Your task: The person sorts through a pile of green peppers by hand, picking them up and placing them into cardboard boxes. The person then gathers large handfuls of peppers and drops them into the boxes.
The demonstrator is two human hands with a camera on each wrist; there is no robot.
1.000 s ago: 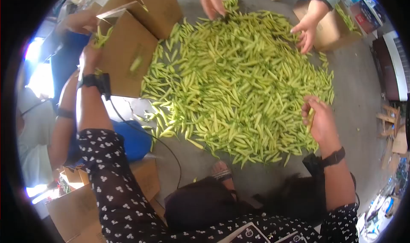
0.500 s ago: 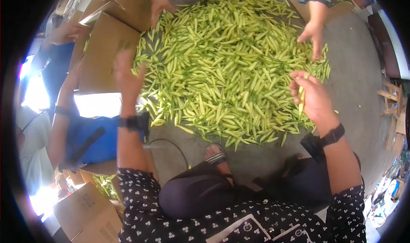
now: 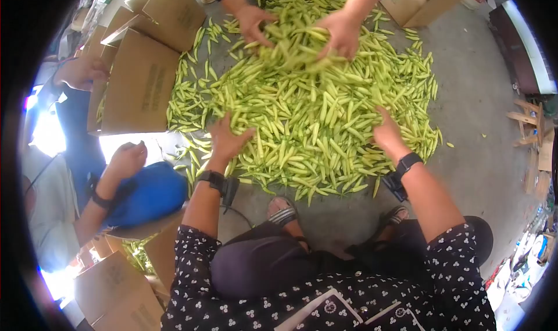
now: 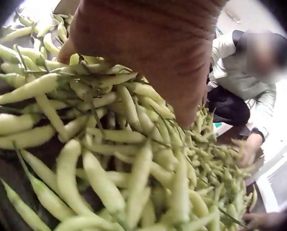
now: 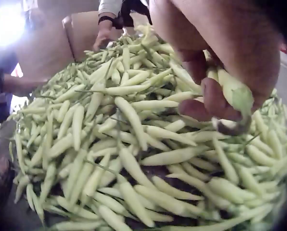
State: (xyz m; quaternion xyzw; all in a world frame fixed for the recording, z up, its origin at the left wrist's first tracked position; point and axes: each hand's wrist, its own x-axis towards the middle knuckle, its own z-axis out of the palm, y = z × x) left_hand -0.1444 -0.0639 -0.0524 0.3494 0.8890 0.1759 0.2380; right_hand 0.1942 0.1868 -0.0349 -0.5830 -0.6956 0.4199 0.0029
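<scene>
A wide heap of pale green chili peppers covers the floor. At its near left side my left hand reaches onto the peppers, thumb spread from the fingers. In the left wrist view the back of that hand arches over the peppers, its fingertips mostly hidden. My right hand is at the heap's right side. The right wrist view shows its curled fingers holding a single pepper with a green stem end, just above the heap.
Across the heap, another person's two hands lift a bunch of peppers, blurred by motion. Cardboard boxes stand at left, back right and lower left. A third person's hand is at the left, near a blue cloth.
My left hand has come from the left box to the heap. My right hand has moved left, onto the heap. The hands opposite have come together and raised peppers.
</scene>
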